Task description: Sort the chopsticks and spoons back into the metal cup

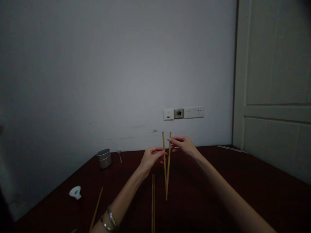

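Observation:
My left hand (152,158) pinches a wooden chopstick (164,161) between thumb and fingers. A second chopstick (169,158) is pinched near its top by my right hand (182,144). The two sticks stand nearly upright, apart at the top and meeting at their lower ends in a narrow V. Nearer to me, a pair of chopsticks (153,204) lies side by side on the dark red table (194,200). One more chopstick (97,205) lies at a slant beside my left forearm, which wears silver bangles.
At the back left stands a grey metal cup (104,158), with a small metal spoon (119,156) beside it. A white ceramic spoon (75,192) lies near the left edge. Behind the table is a wall with sockets (193,112); a pale door (274,97) is at right.

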A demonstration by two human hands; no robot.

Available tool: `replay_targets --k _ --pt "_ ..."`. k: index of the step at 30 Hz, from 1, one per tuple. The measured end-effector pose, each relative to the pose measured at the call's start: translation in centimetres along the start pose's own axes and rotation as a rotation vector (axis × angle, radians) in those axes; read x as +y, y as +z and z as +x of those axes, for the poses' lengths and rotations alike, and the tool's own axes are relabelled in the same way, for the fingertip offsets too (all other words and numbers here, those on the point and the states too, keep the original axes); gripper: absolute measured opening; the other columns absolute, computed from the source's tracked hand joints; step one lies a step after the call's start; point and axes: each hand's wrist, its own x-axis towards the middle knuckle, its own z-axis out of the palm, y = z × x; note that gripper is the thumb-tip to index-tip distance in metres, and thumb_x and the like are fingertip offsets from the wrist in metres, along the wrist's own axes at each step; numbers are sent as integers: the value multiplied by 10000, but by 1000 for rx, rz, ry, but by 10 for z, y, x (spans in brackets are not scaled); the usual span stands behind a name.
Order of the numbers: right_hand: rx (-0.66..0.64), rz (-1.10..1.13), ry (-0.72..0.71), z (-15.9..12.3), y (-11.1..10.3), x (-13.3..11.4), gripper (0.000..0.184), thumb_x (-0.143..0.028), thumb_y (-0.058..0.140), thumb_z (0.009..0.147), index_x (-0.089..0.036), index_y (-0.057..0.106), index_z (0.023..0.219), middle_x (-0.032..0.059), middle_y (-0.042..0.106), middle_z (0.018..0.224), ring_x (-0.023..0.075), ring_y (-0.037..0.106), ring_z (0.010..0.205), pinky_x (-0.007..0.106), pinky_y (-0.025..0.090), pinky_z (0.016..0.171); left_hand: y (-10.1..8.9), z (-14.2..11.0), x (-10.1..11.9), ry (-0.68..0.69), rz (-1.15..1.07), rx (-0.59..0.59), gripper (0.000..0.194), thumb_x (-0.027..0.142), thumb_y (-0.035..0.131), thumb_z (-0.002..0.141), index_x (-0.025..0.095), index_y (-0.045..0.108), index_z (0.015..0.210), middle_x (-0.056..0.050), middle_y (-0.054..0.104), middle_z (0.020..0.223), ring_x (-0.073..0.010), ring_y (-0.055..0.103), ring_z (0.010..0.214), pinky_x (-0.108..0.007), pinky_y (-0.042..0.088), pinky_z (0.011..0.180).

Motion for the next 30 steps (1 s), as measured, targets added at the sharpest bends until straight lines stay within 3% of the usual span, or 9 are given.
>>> replay_targets --k 11,22,30 --pt "-36 -14 34 4 14 29 316 -397 693 575 -109 643 696 -1 607 542 90 560 477 197 496 447 -5 2 -21 -71 66 58 266 286 691 588 106 596 760 -31 618 617 -89 538 468 -196 423 436" --pt "-42 -33 34 4 16 35 333 -413 683 575 -109 633 699 -8 593 532 93 549 473 210 486 452 -7 4 -30 -95 68 66 296 292 710 563 102 599 761 -37 622 607 -100 548 471 -181 411 395" --pt "-43 -59 18 4 20 43 328 -424 674 571 -119 633 685 -23 577 543 86 517 465 222 476 460 -3 0 -28 -115 15 66 335 300 757 512 80 637 735 -67 648 664 -128 597 570 -257 494 581"
